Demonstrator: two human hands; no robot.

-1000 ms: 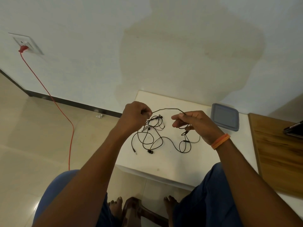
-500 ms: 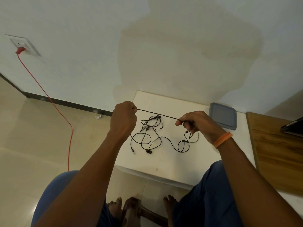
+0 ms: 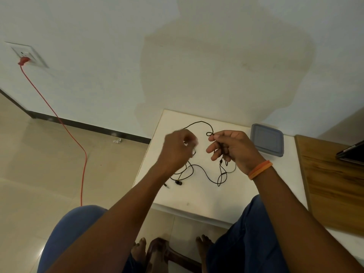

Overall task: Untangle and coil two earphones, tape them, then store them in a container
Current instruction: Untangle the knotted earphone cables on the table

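Earphone cord (image 3: 199, 123) is pinched by both hands: left hand (image 3: 178, 148) blurred, right hand (image 3: 229, 147) at a small loop. The rest is tangled on the table (image 3: 197, 196). Light, limp, snag-prone; best held near knots.

A white square table (image 3: 197, 196) stands against a pale wall (image 3: 118, 56) bearing a large discoloured patch (image 3: 226, 71). At the right, a brown wooden board (image 3: 334, 184) lies beside the table; a dark flat device (image 3: 352, 153) rests on its far right edge. At the far left, a white wall socket (image 3: 29, 55) holds a red plug (image 3: 24, 61), and a red cable (image 3: 69, 133) runs down across the beige tiled floor (image 3: 39, 164). A small white scrap (image 3: 117, 141) lies near the black skirting (image 3: 88, 127).
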